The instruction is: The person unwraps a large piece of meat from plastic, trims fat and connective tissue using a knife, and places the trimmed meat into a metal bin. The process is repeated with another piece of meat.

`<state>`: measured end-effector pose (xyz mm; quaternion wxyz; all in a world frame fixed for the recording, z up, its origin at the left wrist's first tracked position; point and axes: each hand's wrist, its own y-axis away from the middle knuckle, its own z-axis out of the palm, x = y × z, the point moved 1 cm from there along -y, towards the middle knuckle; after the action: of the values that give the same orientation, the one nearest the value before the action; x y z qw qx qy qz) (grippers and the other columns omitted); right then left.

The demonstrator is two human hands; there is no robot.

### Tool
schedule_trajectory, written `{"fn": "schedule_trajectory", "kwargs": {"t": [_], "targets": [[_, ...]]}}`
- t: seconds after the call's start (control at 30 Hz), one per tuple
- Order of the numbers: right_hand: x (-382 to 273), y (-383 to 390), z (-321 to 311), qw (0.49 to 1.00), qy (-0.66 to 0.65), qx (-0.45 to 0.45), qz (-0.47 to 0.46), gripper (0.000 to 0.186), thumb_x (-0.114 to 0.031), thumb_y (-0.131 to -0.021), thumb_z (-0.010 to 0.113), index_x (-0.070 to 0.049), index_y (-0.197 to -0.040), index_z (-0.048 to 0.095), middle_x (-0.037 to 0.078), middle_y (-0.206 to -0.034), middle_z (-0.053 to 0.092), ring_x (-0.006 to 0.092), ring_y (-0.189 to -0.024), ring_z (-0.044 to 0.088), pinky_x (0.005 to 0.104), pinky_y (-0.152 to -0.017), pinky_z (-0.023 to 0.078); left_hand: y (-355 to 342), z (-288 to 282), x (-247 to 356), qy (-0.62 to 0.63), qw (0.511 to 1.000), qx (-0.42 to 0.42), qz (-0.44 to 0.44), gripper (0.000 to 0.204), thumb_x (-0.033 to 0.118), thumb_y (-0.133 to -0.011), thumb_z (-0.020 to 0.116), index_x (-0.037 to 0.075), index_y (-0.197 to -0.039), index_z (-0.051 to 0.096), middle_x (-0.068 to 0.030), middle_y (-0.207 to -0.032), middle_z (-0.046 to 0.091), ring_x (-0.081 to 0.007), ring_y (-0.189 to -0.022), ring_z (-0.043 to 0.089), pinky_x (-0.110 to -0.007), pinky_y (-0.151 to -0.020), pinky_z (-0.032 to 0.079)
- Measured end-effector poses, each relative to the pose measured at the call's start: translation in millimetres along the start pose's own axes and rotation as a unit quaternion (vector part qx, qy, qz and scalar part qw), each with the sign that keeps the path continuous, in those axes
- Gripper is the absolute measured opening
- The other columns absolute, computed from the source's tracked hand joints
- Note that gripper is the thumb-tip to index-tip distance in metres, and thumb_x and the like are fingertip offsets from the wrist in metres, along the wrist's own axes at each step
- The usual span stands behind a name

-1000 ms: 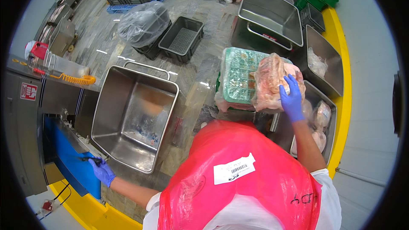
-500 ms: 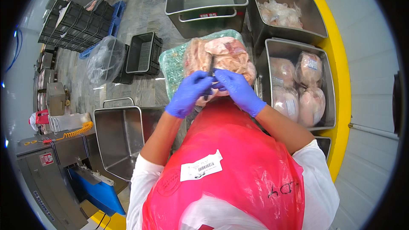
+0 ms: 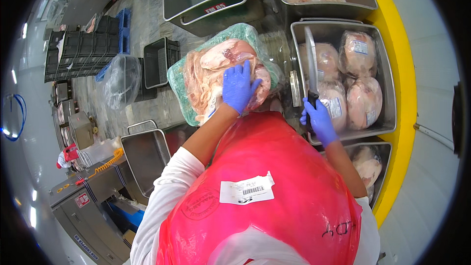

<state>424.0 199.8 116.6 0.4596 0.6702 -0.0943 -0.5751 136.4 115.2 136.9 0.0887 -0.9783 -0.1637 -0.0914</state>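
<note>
In its blue glove, my left hand [image 3: 238, 87] lies flat on a pile of raw, pale pink meat [image 3: 198, 78], fingers stretched out. The meat rests on a green base [image 3: 180, 86] covered with clear plastic. Off to the right, my right hand [image 3: 321, 121], also gloved in blue, is closed round the black handle of a knife [image 3: 312, 64]. Its long blade points away from me, over the left side of a steel bin [image 3: 387, 64]. Several plastic-wrapped, labelled pieces of meat [image 3: 360, 51] lie in that bin.
A large steel bin [image 3: 216, 15] stands beyond the meat, and another [image 3: 140, 159] is at the left. Far right, a steel bin [image 3: 343, 10] contains pale, plastic-wrapped pieces. Black crates [image 3: 162, 64] stand on the floor. A yellow ledge [image 3: 405, 93] runs along the right wall.
My hands have come apart. The right has swung out to the right with the knife, and the left now lies flat on the meat. The whole view has shifted.
</note>
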Motion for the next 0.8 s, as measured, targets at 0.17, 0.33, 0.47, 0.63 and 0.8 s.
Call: {"fn": "schedule_trajectory", "kwargs": {"t": [0.17, 0.33, 0.47, 0.63, 0.8], "targets": [[31.0, 7.4, -19.3, 0.911, 0.327, 0.113, -0.225, 0.037, -0.030, -0.093, 0.068, 0.002, -0.110, 0.060, 0.027, -0.100, 0.069, 0.0457, -0.084, 0.068, 0.0483, -0.074, 0.053, 18.7, 6.7, -31.7, -0.056, 0.995, 0.011, 0.088, 0.042, 0.029, -0.087, 0.067, 0.009, -0.124, 0.063, -0.0097, -0.085, 0.059, -0.0298, -0.082, 0.058, -0.046, -0.079, 0.043], [18.2, 25.4, -7.5, 0.907, 0.366, 0.091, -0.187, 0.032, -0.028, -0.090, 0.068, -0.001, -0.105, 0.060, 0.027, -0.087, 0.068, 0.0464, -0.086, 0.067, 0.0499, -0.073, 0.053, 19.7, -11.7, -67.1, -0.045, 0.995, 0.033, 0.082, 0.025, 0.024, -0.084, 0.071, 0.011, -0.104, 0.065, -0.0103, -0.085, 0.060, -0.0308, -0.085, 0.059, -0.045, -0.079, 0.043], [12.9, 33.7, 1.6, 0.907, 0.374, 0.075, -0.179, 0.032, -0.026, -0.087, 0.069, -0.001, -0.104, 0.060, 0.027, -0.092, 0.069, 0.0457, -0.088, 0.067, 0.0507, -0.073, 0.052, 27.6, -13.1, -96.9, -0.016, 0.992, 0.084, 0.092, 0.023, 0.021, -0.083, 0.072, 0.011, -0.101, 0.063, -0.0114, -0.084, 0.059, -0.0326, -0.083, 0.058, -0.046, -0.078, 0.042], [2.1, 55.9, 16.8, 0.865, 0.413, 0.063, -0.276, 0.037, -0.029, -0.088, 0.070, -0.004, -0.114, 0.062, 0.024, -0.100, 0.070, 0.0435, -0.093, 0.068, 0.0497, -0.079, 0.054, 25.6, -8.1, -112.9, 0.026, 0.995, 0.062, 0.071, 0.020, 0.021, -0.083, 0.071, 0.010, -0.096, 0.061, -0.0125, -0.082, 0.057, -0.0342, -0.083, 0.057, -0.047, -0.078, 0.042], [-30.6, 83.4, 29.5, 0.839, 0.473, 0.088, -0.254, 0.042, -0.032, -0.090, 0.069, -0.005, -0.122, 0.063, 0.023, -0.102, 0.070, 0.0415, -0.095, 0.068, 0.0486, -0.082, 0.054, 6.7, -29.5, -109.9, 0.029, 0.991, 0.068, 0.113, 0.020, 0.023, -0.083, 0.070, 0.008, -0.089, 0.058, -0.0139, -0.082, 0.057, -0.0357, -0.085, 0.056, -0.051, -0.082, 0.040]]}}
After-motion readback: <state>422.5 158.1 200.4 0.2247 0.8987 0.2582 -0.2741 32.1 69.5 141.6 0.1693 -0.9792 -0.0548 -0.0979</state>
